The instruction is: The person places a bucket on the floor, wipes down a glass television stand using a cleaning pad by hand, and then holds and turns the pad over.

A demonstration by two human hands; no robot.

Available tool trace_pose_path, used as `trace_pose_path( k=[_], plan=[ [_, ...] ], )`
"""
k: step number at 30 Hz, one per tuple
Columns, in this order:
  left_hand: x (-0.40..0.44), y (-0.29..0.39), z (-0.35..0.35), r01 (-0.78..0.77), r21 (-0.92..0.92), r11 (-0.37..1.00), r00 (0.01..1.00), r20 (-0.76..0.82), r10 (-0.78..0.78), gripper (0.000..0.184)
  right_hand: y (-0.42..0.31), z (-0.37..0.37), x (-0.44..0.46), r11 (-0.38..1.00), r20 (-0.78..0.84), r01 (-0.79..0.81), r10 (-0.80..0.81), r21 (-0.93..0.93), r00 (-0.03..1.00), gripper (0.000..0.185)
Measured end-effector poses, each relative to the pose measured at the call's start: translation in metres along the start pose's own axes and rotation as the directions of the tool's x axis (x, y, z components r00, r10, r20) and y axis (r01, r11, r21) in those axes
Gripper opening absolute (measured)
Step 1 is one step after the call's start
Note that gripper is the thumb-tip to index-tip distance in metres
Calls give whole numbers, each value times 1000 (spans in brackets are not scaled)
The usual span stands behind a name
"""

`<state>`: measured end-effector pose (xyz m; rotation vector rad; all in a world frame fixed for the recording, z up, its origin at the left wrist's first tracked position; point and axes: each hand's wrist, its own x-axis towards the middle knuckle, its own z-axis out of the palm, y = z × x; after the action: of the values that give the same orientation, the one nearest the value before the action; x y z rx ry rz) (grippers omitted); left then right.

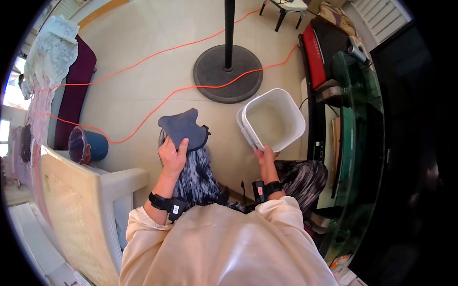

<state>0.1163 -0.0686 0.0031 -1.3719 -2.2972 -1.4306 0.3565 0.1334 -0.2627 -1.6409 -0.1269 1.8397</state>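
Note:
A folded dark grey-blue cloth (183, 127) is gripped in my left hand (173, 156), with the thumb pressed on top and the fingers underneath. My right hand (265, 157) is closed on the near edge of a white plastic bucket (246, 131). The bucket's mouth tilts toward me, and its inside looks pale beige; whether it holds water I cannot tell. The cloth is left of the bucket, apart from it, above my patterned trouser leg (193, 174).
A black pole on a round base (212, 81) stands ahead. A red-orange cord (164, 102) runs across the floor and base. At left are a blue bin (98, 145) and a pale chair (76, 200); a glass-shelved stand (374, 157) lines the right.

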Motion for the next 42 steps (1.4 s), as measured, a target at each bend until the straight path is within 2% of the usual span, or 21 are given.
trace_pose_path(
  k=[6, 8, 10, 15, 16, 17, 19, 20, 22, 23, 24, 25, 26, 28, 30, 31, 33, 35, 38, 41, 42],
  plan=[
    [-2, 6, -1, 104, -53, 993, 991, -83, -108, 23, 15, -5, -54, 999, -59, 7, -5, 34, 998, 81],
    [-2, 4, -1, 51, -49, 998, 995, -83, -54, 24, 34, -27, -23, 992, 96, -94, 85, 87, 992, 74],
    [1, 25, 4, 374, -423, 826, 916, 29, -400, 26, 48, -39, -13, 984, 150, -149, 133, 99, 980, 70],
    [-8, 79, 38, 523, -559, 643, 852, 338, -399, 31, 40, -27, -84, 965, 165, -227, 205, 131, 965, 51],
    [-15, 90, 45, 602, -555, 574, 797, 456, -395, 32, 34, -18, -116, 949, 234, -281, 244, 144, 941, 56],
    [-25, 94, 58, 557, -522, 646, 813, 502, -296, 34, 20, -9, -152, 930, 304, -336, 281, 149, 910, 62],
    [-48, 99, 84, 521, -440, 732, 764, 623, -169, 35, -38, 8, -233, 845, 735, -476, 159, 243, 659, 65],
    [-61, 99, 100, 523, -463, 716, 741, 662, -112, 36, -62, 9, -253, 857, 741, -435, 99, 276, 664, 66],
    [-68, 123, 110, 743, -426, 517, 558, 820, -126, 34, -92, 1, -243, 945, 686, -179, -61, 272, 725, 52],
    [-64, 127, 107, 749, -415, 516, 550, 824, -136, 34, -106, -6, -241, 977, 582, -23, -106, 210, 806, 45],
    [-56, 131, 107, 616, -416, 669, 533, 845, 35, 34, -121, -13, -239, 985, 474, 120, -165, 123, 865, 39],
    [-48, 131, 109, 449, -433, 782, 477, 856, 200, 34, -138, -20, -239, 967, 432, 143, -224, 212, 874, 39],
    [-47, 123, 117, 455, -424, 783, 479, 858, 187, 34, -155, -27, -238, 941, 385, 169, -278, 294, 880, 39],
    [-56, 96, 144, 856, -333, 395, 405, 907, -113, 49, -186, -44, -229, 876, 377, 185, -370, 445, 849, 34],
    [-54, 69, 165, 909, -209, 360, 377, 778, -502, 70, -204, -59, -217, 843, 402, 144, -388, 518, 829, 33],
    [-56, 51, 175, 908, -208, 363, 379, 776, -504, 70, -208, -61, -213, 798, 421, 110, -423, 593, 803, 32],
    [-65, 17, 195, 977, -16, 210, 157, 723, -673, 85, -207, -52, -220, 778, 332, 164, -435, 606, 837, 31],
    [-75, -4, 208, 987, -22, 159, 118, 769, -629, 86, -204, -50, -221, 758, 242, 216, -443, 616, 864, 31],
    [-86, -26, 236, 994, -8, 110, 69, 819, -569, 76, -201, -53, -220, 785, 346, 172, -444, 595, 827, 32],
    [-96, -34, 262, 995, -90, 35, 90, 752, -652, 36, -204, -50, -222, 788, 300, 199, -436, 583, 848, 32],
    [-96, -35, 264, 995, -95, 35, 94, 747, -658, 36, -205, -47, -226, 786, 262, 221, -435, 578, 861, 32]
  ],
)
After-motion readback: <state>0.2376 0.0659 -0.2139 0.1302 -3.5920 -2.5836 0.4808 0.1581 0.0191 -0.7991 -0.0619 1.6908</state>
